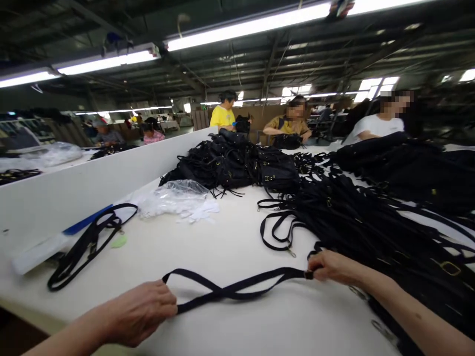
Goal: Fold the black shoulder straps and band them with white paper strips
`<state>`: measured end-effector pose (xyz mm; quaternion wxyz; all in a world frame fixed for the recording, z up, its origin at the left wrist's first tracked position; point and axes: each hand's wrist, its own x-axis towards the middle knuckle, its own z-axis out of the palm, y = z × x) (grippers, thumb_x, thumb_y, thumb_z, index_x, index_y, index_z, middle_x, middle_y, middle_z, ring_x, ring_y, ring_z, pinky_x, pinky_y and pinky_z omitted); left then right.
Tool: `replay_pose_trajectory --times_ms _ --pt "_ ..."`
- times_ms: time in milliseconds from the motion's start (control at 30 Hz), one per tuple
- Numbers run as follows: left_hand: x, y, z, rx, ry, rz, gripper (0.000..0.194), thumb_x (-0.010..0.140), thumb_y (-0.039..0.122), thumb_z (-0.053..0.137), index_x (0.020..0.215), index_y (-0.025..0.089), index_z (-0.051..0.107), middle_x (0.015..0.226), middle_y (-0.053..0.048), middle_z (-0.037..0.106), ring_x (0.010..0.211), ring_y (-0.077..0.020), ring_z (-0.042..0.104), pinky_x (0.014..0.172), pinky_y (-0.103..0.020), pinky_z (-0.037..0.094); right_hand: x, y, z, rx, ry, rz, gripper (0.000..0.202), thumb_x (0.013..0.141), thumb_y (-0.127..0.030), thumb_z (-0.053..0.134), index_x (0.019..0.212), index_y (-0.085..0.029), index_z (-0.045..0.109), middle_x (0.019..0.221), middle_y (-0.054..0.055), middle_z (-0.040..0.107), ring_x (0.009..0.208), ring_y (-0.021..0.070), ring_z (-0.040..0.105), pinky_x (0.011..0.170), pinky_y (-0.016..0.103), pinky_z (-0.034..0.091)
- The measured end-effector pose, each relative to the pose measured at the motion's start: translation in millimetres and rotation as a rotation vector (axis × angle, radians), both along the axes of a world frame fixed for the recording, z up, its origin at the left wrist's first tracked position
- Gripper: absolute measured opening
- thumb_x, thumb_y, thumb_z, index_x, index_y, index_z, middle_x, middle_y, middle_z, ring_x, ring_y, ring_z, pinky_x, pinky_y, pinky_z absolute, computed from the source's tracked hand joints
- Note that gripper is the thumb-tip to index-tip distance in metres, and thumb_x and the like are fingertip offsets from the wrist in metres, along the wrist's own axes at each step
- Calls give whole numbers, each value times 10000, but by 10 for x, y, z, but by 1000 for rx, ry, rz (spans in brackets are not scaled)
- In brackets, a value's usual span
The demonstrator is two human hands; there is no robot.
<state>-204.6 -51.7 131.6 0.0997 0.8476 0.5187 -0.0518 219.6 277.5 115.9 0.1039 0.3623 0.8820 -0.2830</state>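
A black webbing strap [237, 291] stretches between my hands just over the white table [237, 237], its two lengths crossing near the middle. My left hand [143, 311] is closed around the looped left end. At the other end, my right hand [330, 267] pinches the strap beside a small dark fitting. Close to my right hand lies a large heap of black straps [356, 227] with metal hooks and brass-coloured buckles. One loose strap end with a metal hook [292, 252] sticks out of that heap.
Another black strap [79, 242] lies at left beside a blue-edged white box [44, 252] and a green scrap [119, 241]. Behind are a clear plastic bag [178, 193] and piled black bags [237, 163]. A white partition [92, 180] runs left. Several people work beyond.
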Motion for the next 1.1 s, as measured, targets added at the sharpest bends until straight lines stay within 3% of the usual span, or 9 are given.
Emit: replay_pose_trajectory --times_ms 100,200,267,467,567,633,800,967,1100 --pt "-320 -46 -122 225 -53 218 329 925 217 460 1213 342 558 1162 13 743 1053 -173 686 928 -311 555 -18 72 -257 83 -8 37 252 689 -197 528 804 -209 753 846 46 731 795 209 629 692 297 410" --pt "-574 -162 -407 504 -75 478 332 921 326 535 1251 353 562 1264 14 713 1153 -174 663 981 -299 556 46 112 -371 149 2 48 260 749 -226 504 850 -235 744 909 59 730 857 238 652 749 324 448" --pt "-535 -242 -604 568 -93 536 327 903 338 558 1229 340 578 1364 -6 651 1240 -202 613 1012 -340 550 99 105 -424 188 5 33 267 766 -236 508 904 -255 736 962 61 726 905 254 660 795 344 470" --pt "55 -313 -1111 602 -137 593 366 891 307 541 1258 307 539 1559 -72 440 1461 -307 360 1092 -556 467 165 -68 -530 283 112 18 291 831 -305 539 1074 -281 697 1051 58 708 995 259 648 920 403 476" --pt "-14 -286 -1357 597 -178 583 378 880 369 571 1257 352 541 1516 -52 499 1442 -320 392 1100 -595 451 151 -130 -510 265 162 12 256 864 -355 532 1002 -261 726 992 60 721 953 241 652 896 377 480" --pt "-203 -240 -1481 568 -262 674 420 890 439 544 1299 349 510 1488 -61 528 1406 -304 447 1124 -578 441 144 -137 -485 214 184 -19 249 851 -349 550 994 -266 736 996 48 734 937 229 657 865 346 482" --pt "-586 -20 -1513 337 -287 1091 472 906 553 409 1271 283 536 1382 -101 599 1317 -320 537 1131 -580 414 151 -111 -478 135 194 -56 237 814 -326 569 946 -258 754 989 33 747 914 217 658 849 324 464" --pt "-549 151 -1366 162 -325 1054 271 835 466 510 982 282 644 1386 -65 610 1308 -317 544 1105 -514 441 212 -89 -527 47 197 -121 201 759 -325 603 868 -239 749 818 4 725 779 188 626 714 285 431" --pt "-613 95 -1330 8 -543 1167 342 743 545 594 969 290 629 1048 -21 768 996 -289 721 914 -428 573 297 -77 -526 -13 224 -156 212 743 -303 589 857 -224 749 762 -13 712 738 172 613 649 257 419"
